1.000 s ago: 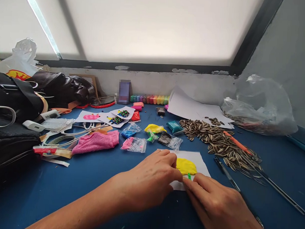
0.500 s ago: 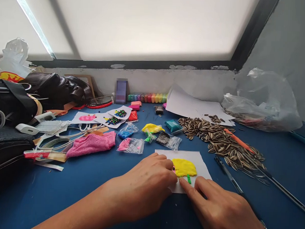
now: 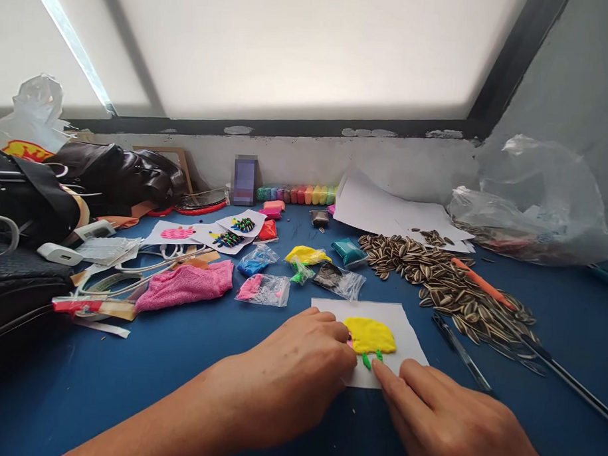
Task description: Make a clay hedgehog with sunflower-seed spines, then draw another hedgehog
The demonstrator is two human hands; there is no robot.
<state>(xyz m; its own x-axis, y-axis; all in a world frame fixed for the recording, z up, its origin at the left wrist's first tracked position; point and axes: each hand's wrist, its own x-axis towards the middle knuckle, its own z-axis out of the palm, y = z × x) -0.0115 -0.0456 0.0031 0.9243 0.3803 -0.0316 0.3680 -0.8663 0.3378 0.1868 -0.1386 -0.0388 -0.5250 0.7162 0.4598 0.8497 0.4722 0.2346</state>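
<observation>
A flattened yellow clay shape (image 3: 371,335) lies on a small sheet of white paper (image 3: 407,325). Two short green clay pieces (image 3: 367,361) stick out at its lower edge, and a bit of pink with a dark dot shows at its left end. My left hand (image 3: 304,368) rests over the left side of the sheet, fingers curled; its fingertips are hidden, so what they hold cannot be seen. My right hand (image 3: 442,409) has its index finger stretched to the right-hand green piece, with the other fingers bent; I see nothing held in it.
Small bags of clay, such as a blue one (image 3: 257,258) and a black one (image 3: 339,280), lie beyond the paper. Striped sunflower seeds (image 3: 426,275) spread at right, beside a pen (image 3: 462,353). A pink cloth (image 3: 185,287) and finished clay pictures (image 3: 177,232) are at left.
My right index finger has shifted right along the shape's lower edge, uncovering the left green piece. My left hand stays nearly in place. The view has shifted slightly.
</observation>
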